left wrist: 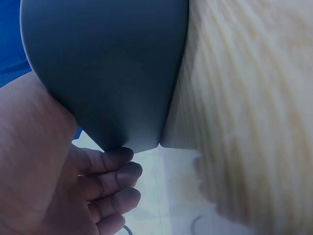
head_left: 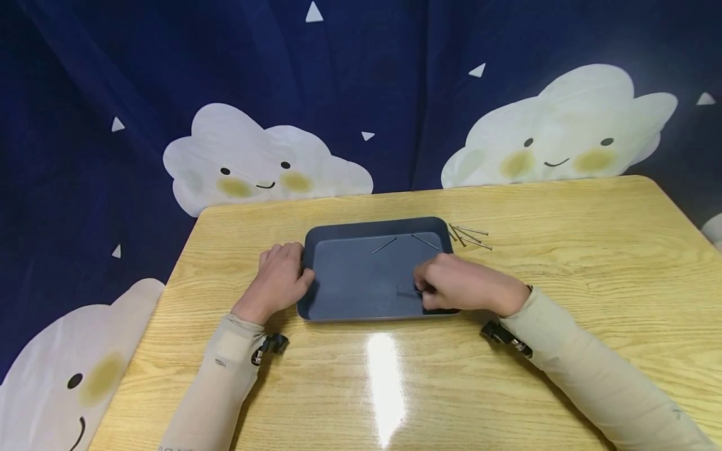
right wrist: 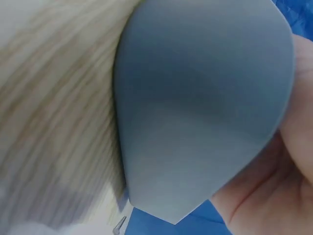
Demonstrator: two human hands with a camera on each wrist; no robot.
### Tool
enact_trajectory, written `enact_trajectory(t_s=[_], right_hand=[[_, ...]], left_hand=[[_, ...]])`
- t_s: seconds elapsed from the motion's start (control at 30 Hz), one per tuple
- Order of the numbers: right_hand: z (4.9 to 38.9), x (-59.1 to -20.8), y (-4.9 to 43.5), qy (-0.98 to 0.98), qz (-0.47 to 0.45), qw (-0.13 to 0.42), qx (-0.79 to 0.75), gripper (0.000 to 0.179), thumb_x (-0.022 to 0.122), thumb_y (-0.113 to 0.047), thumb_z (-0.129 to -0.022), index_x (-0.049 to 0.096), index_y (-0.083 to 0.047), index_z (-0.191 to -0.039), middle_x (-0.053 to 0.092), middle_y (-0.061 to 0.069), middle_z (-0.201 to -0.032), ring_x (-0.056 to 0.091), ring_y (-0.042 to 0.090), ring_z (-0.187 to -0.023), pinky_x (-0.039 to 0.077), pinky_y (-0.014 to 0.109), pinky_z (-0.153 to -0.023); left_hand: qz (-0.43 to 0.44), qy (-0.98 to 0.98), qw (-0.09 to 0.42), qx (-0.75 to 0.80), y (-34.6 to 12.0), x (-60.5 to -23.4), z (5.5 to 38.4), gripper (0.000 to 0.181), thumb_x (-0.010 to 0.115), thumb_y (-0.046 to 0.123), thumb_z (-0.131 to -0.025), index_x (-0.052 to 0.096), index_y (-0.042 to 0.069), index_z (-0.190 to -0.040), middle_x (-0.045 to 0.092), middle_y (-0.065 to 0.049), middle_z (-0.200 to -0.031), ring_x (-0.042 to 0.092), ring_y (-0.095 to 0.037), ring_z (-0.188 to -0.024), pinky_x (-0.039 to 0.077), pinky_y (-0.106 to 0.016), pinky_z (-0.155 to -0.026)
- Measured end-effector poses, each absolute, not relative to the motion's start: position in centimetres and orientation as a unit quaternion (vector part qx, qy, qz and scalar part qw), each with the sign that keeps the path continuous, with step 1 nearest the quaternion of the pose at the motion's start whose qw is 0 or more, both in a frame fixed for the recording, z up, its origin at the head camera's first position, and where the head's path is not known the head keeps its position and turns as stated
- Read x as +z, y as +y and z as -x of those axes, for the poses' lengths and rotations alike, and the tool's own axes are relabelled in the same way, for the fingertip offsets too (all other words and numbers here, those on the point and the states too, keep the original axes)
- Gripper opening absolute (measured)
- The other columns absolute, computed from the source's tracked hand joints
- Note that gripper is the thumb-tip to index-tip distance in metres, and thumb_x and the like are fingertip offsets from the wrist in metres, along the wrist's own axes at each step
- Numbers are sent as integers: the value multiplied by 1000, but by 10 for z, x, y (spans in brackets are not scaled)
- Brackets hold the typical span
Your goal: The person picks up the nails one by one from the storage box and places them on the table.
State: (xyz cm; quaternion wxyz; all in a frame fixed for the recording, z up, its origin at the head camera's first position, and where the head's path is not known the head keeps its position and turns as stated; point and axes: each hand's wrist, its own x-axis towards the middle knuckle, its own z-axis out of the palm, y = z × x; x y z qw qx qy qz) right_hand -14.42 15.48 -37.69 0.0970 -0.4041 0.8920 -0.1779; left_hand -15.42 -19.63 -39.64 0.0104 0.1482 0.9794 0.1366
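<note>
Right hand [head_left: 454, 283] is curled nearly closed with its fingertips pinching something skinny, and the left hand [head_left: 279, 279] is part-curled in a loose-looking grip. Going big to small: dark blue curtain [head_left: 395, 69] with clouds on it beyond both hands, wood-grain table [head_left: 592, 269] under them. Grey tray [head_left: 350, 282] sits between the hands; left thumb hooks over the end wall, fingers outside, while the right hand reaches in over the opposite end. Looks like thin, stiff plastic or metal, can't tell which, probably light enough to skid if bumped, so I'd steady it by that end wall like the left hand does. Just past the right hand, outside the tray, there's a small bunch of nails [head_left: 467, 233] lying crisscrossed. Inside the tray, one nail [head_left: 425, 242] lies just beyond the right fingers and another nail [head_left: 384, 245] farther off to their left. Smallest visible bit is the held nail [head_left: 408, 290], poking out leftward from the right fingertips; can't tell if it touches the tray floor. My guess on handling: light, rigid, not fragile, but slick and rolly, so pinch it mid-shank and mind the point.
</note>
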Motion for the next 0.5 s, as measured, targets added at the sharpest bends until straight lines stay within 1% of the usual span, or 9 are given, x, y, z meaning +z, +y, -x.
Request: enact_trajectory(t_s=[0.23,0.5], right_hand=[[149,-374,159,883,398,107,-224,20,67,-8,-85,55,-21,-75,45,-13,-67,39,-1,-59,38,19,-62],[153,-369,164,883,377,115,-254,17,68,-10,-84,60,-23,-77,50,-14,-69,47,0,-63,42,21,-66]], left_hand=[[-150,979,8,136,-196,-396,154,33,55,28,-100,54,1,-118,60,-14,-104,47,-32,-95,34,-49,-90],[-150,979,5,136,-197,-397,154,32,55,27,-99,55,1,-116,60,-14,-103,48,-33,-95,34,-50,-90]])
